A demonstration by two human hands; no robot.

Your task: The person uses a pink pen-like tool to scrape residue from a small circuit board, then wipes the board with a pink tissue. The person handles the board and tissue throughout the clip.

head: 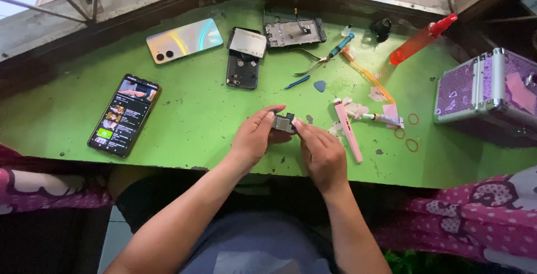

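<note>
1. Head view: a green table (184, 123) with chipped paint fills the scene.
2. At 3 o'clock sits a purple case (484, 92) with metal edges.
3. At 9 o'clock lies a lit smartphone (124, 115); at 11 o'clock, a phone back cover (184, 39), iridescent.
4. At 12 o'clock lie an opened phone body (243, 67) and a bare phone frame (295, 32); at 1 o'clock, an orange spray bottle (420, 40).
5. The left hand (254, 137) and right hand (321, 154) meet at centre, just above the table's near edge.
6. Their fingers (267, 116) pinch a small circuit board (283, 122) from both sides.
7. Just right lies a pink tool (348, 130).
</note>
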